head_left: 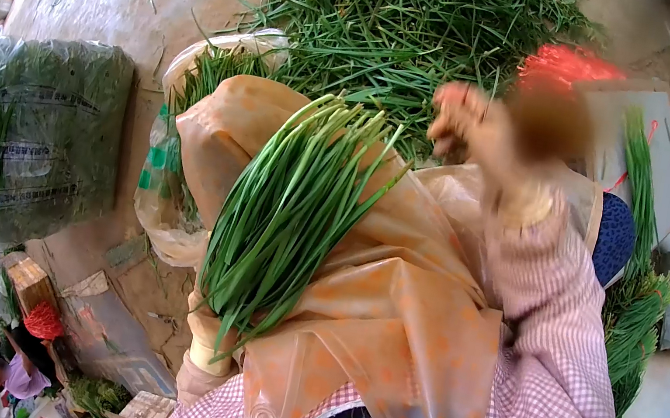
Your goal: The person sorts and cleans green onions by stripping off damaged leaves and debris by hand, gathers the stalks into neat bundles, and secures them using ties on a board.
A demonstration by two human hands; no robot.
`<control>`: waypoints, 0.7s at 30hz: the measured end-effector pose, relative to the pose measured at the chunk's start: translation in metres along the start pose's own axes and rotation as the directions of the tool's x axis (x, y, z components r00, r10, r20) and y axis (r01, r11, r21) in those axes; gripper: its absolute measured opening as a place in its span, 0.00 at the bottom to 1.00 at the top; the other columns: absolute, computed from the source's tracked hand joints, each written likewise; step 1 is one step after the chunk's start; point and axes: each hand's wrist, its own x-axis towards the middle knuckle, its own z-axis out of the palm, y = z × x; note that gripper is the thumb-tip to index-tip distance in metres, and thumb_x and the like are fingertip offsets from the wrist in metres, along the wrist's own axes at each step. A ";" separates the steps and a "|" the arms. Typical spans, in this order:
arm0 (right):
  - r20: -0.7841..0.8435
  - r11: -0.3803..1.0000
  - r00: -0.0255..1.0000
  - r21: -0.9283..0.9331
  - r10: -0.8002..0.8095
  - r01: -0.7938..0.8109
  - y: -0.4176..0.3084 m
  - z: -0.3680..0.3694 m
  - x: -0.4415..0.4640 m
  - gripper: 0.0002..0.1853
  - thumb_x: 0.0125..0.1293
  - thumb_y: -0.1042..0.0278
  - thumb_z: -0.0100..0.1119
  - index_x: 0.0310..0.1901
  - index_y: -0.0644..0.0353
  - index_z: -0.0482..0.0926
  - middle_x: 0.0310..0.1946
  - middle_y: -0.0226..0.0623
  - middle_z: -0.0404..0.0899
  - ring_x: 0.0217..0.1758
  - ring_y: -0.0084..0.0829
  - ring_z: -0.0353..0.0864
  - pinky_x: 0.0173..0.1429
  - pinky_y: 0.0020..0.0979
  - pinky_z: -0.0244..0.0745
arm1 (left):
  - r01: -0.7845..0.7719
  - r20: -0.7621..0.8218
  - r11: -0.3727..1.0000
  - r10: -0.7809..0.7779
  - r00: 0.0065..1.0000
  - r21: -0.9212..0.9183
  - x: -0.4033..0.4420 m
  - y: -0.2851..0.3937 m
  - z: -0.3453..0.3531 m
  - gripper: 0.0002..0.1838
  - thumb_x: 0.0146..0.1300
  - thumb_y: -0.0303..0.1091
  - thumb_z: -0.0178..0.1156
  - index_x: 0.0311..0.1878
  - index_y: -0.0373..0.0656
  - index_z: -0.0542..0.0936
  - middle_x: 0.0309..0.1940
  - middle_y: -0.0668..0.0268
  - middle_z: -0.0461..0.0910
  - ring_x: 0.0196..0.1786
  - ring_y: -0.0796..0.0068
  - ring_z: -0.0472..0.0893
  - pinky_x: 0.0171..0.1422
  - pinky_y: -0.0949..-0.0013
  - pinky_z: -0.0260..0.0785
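A bundle of long green chives (290,210) lies across the translucent orange apron (407,310) over my lap, pale stem ends toward the pile. My left hand (200,315) is at the leafy lower end of the bundle, mostly covered by leaves; its fingers are hidden. My right hand (469,125) is raised past the right knee, near the edge of a big heap of loose chives (408,35). Its fingers look bent but are smeared by motion. A blurred dark brown shape beside the right wrist cannot be made out.
Red ties (567,66) lie beyond my right hand, by a pale board (638,145) with a chive bunch (642,176). More bunches (632,338) are stacked at right. At left stand a bag of greens (174,164) and a large plastic-wrapped bale (55,131).
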 end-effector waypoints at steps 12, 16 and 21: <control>0.479 0.509 0.877 0.766 -0.044 -0.392 0.057 0.092 0.026 0.44 0.64 0.26 0.30 0.63 0.62 0.64 0.60 0.54 0.68 0.58 0.49 0.73 0.65 0.47 0.68 | -0.359 -0.035 0.679 0.493 0.869 0.640 0.016 0.114 0.006 0.31 0.51 0.25 0.66 0.62 0.39 0.72 0.44 0.53 0.81 0.44 0.63 0.83 0.49 0.67 0.73; 0.513 0.370 0.816 0.836 -0.267 -0.404 0.037 0.091 0.020 0.46 0.60 0.25 0.40 0.68 0.57 0.53 0.56 0.58 0.71 0.57 0.53 0.73 0.61 0.50 0.71 | -0.439 0.250 0.267 0.530 0.810 0.858 0.019 0.121 -0.010 0.30 0.52 0.41 0.61 0.61 0.50 0.75 0.25 0.65 0.77 0.22 0.70 0.75 0.25 0.69 0.66; 0.516 0.542 0.778 0.794 -0.358 -0.276 0.037 0.071 0.012 0.42 0.63 0.38 0.53 0.70 0.54 0.49 0.58 0.58 0.68 0.62 0.55 0.70 0.60 0.53 0.72 | -0.517 0.461 0.163 0.287 0.840 0.840 0.011 0.126 -0.003 0.30 0.52 0.32 0.56 0.63 0.56 0.73 0.33 0.65 0.77 0.28 0.69 0.75 0.30 0.65 0.69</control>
